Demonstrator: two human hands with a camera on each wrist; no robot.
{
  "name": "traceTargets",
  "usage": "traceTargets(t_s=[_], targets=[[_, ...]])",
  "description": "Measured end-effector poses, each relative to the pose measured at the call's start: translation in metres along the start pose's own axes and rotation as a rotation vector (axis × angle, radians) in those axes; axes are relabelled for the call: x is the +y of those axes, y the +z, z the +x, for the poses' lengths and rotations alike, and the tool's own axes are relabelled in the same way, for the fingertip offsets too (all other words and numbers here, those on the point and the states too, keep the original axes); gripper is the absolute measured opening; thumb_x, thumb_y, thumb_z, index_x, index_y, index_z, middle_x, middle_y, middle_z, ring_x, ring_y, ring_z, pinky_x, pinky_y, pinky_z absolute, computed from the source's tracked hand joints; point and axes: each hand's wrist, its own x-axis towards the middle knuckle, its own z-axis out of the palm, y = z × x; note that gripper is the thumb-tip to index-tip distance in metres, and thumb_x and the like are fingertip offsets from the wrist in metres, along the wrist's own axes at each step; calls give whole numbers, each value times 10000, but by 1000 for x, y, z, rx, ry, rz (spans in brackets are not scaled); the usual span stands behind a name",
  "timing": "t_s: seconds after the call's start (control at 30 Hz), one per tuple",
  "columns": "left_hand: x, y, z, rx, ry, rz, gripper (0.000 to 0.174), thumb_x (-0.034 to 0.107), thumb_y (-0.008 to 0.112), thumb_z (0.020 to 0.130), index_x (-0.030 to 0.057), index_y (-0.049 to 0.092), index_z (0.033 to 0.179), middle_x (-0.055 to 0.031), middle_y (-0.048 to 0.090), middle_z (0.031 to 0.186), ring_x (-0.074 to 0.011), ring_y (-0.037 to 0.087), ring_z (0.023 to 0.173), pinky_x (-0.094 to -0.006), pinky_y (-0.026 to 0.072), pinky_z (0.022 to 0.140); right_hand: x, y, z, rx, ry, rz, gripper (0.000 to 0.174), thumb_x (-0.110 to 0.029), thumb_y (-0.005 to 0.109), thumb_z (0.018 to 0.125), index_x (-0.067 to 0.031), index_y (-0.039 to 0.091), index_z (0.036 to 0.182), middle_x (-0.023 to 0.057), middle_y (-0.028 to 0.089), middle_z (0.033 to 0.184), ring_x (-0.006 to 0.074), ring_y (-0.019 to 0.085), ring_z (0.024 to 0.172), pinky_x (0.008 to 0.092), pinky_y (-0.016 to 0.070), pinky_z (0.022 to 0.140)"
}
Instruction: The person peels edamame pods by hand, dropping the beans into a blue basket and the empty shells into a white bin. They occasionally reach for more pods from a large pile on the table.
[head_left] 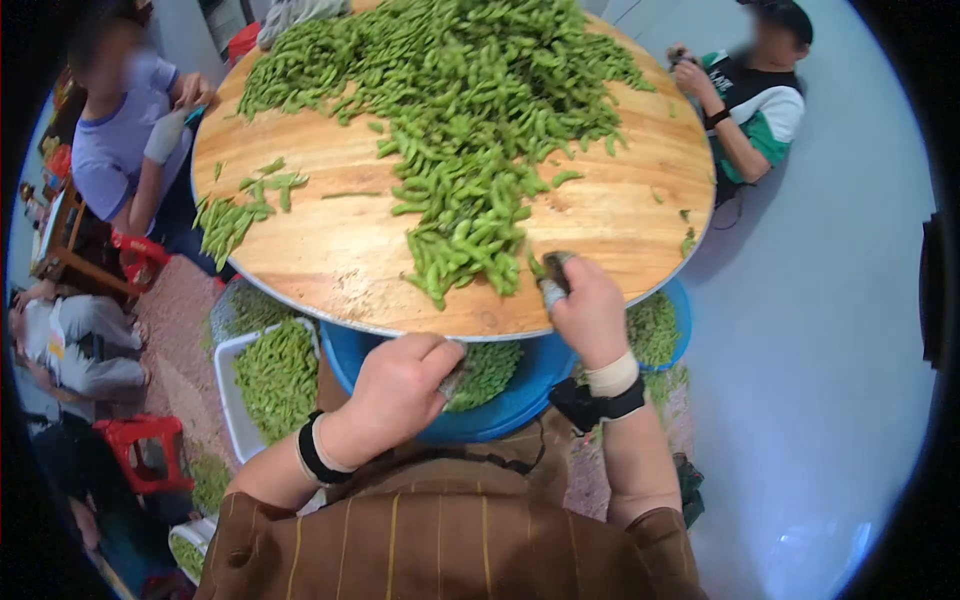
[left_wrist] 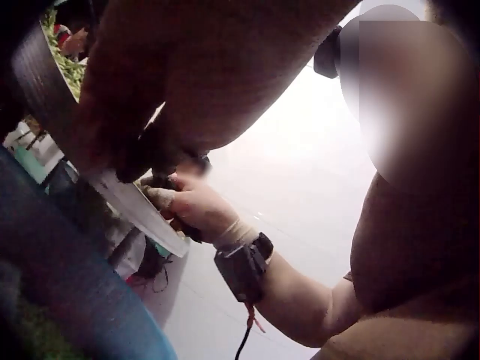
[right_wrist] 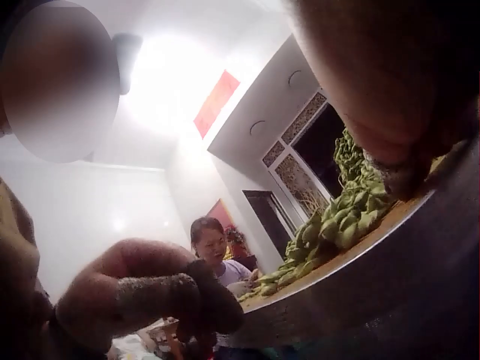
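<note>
From where I stand, a heap of green pods (head_left: 465,200) spreads over the round wooden bench (head_left: 330,245), a narrow tongue of it running towards the person in brown. The right hand (head_left: 592,312) is over the near edge, bent fingers beside the tip of the heap and close to a pod; I can't tell whether it grips one. The left hand (head_left: 398,388) is at the rim, fingers bent inward, and I can't tell what they hold. Below it, shelled beans (head_left: 485,373) lie in a blue tub (head_left: 345,362), with a white basket (head_left: 232,400) of pods just beside.
</note>
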Motion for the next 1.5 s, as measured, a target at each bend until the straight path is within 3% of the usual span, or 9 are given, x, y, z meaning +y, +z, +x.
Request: traceTargets(t_s=[0.2,0.37,0.5,0.57,0.67,0.8,1.0,1.33,1.5], targets=[[-15,11,-23,-70,16,-82,278,45,630,731,57,611,1009,-132,607,856,-327,602,774,-389,497,659,5,-2,1,-51,33,-53,169,-131,612,766,-50,582,911,193,594,812,385,581,760,461,475,658],[-35,16,-78,-182,-596,-823,298,117,545,908,6,566,1184,-90,649,1006,-162,611,813,-291,493,695,-27,-28,-30,-57,100,385,201,-167,643,758,-27,582,888,188,587,796,380,577,732,426,470,641],[-7,-3,-53,13,-553,-842,290,153,508,945,-11,561,1178,-61,634,991,-111,580,818,-257,486,702,-47,-20,-55,-428,-226,714,223,-192,650,776,-23,587,908,167,582,787,360,582,729,381,474,637],[-2,-11,-37,-167,-386,-706,261,207,497,960,9,583,1107,-38,629,924,-98,560,778,-233,465,667,-50,-13,-60,-542,-282,718,235,-193,660,779,-20,593,923,169,583,794,357,583,738,380,473,644],[-15,-7,-36,-616,-636,-1077,208,203,461,972,44,593,962,20,578,747,-66,514,647,-210,419,573,-50,-6,-61,-488,-218,727,292,-159,694,748,-36,614,1001,146,599,831,320,597,755,350,477,671],[-7,-5,-28,-380,-853,-1406,135,188,519,948,76,589,921,42,528,715,-36,441,593,-180,336,522,-52,7,-69,-396,48,812,253,-156,652,808,-13,582,1005,187,611,848,338,620,784,342,489,695],[-16,16,-33,-117,-633,-1125,166,97,591,894,11,584,1036,3,602,886,-57,539,783,-213,444,703,-61,-4,-68,-579,113,901,311,-82,511,885,13,515,1181,52,644,860,114,599,808,259,480,740],[-21,25,-38,-143,-541,-704,188,19,558,881,-28,579,1062,-12,625,894,-64,550,830,-233,471,741,-62,11,-69,-516,-13,924,362,-30,489,853,-13,505,1214,11,620,817,101,587,704,235,474,649],[-12,18,-36,-129,-559,-650,139,15,558,870,-13,602,998,-14,616,844,-61,534,775,-249,464,675,-68,0,-69,-692,309,1158,356,25,471,846,-18,531,1195,9,588,830,95,550,770,238,450,729]])
